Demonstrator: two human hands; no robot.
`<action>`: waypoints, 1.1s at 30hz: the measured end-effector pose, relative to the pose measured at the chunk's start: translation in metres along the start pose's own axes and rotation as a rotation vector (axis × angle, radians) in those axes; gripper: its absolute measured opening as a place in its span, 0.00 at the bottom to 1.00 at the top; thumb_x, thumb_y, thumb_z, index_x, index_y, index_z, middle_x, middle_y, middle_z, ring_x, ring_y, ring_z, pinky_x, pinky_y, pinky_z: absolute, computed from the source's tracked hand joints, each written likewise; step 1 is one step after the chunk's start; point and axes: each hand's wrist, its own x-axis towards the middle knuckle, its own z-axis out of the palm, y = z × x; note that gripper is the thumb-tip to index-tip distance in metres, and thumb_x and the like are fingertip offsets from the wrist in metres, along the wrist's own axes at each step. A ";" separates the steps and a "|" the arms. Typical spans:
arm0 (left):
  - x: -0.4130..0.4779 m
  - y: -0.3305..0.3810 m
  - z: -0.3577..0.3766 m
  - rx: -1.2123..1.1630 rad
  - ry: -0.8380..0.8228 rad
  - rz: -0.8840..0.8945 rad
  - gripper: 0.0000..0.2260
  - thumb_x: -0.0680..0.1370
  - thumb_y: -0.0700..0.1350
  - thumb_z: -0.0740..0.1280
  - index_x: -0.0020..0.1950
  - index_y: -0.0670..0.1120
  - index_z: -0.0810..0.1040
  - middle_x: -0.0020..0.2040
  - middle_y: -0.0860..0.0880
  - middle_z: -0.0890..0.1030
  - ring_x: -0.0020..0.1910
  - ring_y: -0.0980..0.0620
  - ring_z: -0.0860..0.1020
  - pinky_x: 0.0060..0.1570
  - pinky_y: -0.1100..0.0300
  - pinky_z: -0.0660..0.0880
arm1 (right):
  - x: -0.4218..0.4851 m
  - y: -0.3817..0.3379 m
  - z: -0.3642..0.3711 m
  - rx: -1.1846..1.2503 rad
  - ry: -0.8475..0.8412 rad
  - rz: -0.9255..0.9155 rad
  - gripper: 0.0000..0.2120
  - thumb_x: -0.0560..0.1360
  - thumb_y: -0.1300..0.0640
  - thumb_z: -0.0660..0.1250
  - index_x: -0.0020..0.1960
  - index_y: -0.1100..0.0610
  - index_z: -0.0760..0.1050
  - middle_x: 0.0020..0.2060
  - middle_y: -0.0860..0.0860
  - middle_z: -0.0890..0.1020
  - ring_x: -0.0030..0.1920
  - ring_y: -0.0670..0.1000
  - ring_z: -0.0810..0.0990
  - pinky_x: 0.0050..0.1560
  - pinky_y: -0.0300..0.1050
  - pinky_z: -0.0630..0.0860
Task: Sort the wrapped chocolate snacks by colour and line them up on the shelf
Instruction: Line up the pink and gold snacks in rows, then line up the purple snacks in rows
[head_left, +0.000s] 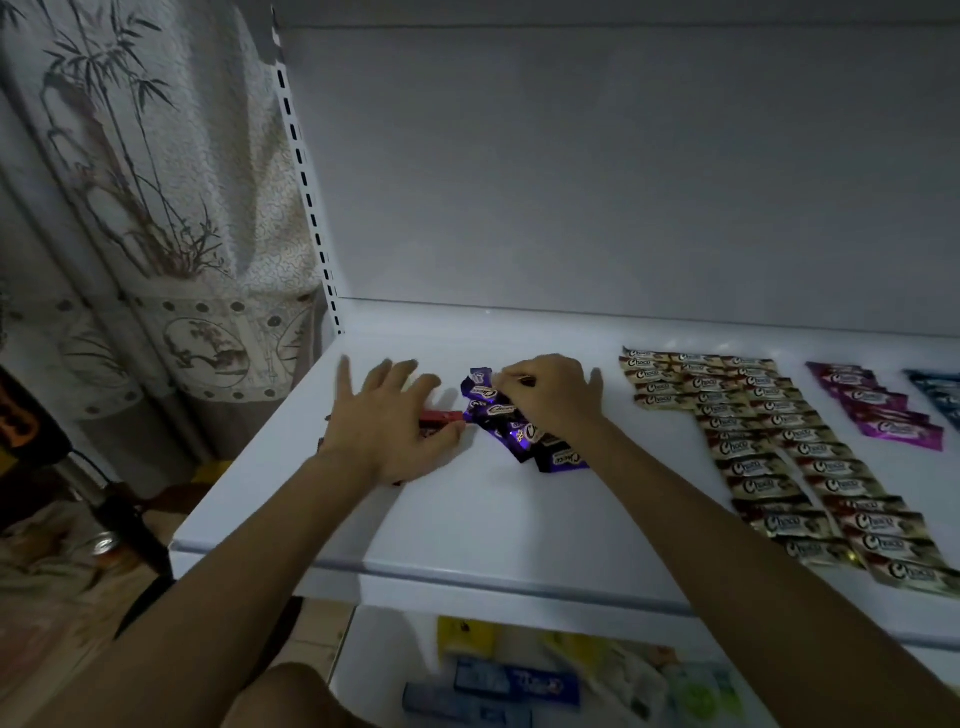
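On a white shelf (467, 525), red snacks (442, 417) are partly covered by the left hand (389, 423) (fingers spread). Purple snacks (498, 415) are pinched by curled fingers of the right hand (550, 396).

"Choco" in white script on cream-and-brown foil snack wrappers (789, 525); likewise on dark purple foil wrappers (498, 410) left of those. Blue box (519, 683) print below: blurred, unreadable.
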 end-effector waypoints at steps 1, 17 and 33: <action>0.001 0.006 0.000 -0.068 0.034 0.066 0.41 0.66 0.73 0.44 0.72 0.53 0.66 0.75 0.47 0.65 0.74 0.47 0.60 0.72 0.43 0.50 | -0.003 0.003 -0.005 0.041 0.049 -0.004 0.15 0.76 0.42 0.59 0.53 0.45 0.81 0.56 0.47 0.81 0.61 0.51 0.74 0.71 0.62 0.54; 0.053 0.099 0.058 -0.404 0.087 0.090 0.26 0.78 0.50 0.44 0.59 0.44 0.79 0.54 0.44 0.82 0.54 0.44 0.77 0.54 0.51 0.71 | -0.053 0.040 -0.001 0.050 0.021 -0.104 0.15 0.82 0.58 0.53 0.65 0.58 0.70 0.61 0.54 0.75 0.58 0.52 0.73 0.62 0.43 0.67; 0.001 0.095 0.051 -0.512 0.140 0.386 0.30 0.71 0.59 0.72 0.71 0.53 0.71 0.67 0.49 0.74 0.60 0.47 0.76 0.55 0.54 0.74 | -0.097 0.044 -0.019 0.499 0.203 0.136 0.04 0.76 0.58 0.63 0.48 0.54 0.77 0.44 0.48 0.79 0.43 0.41 0.76 0.41 0.25 0.69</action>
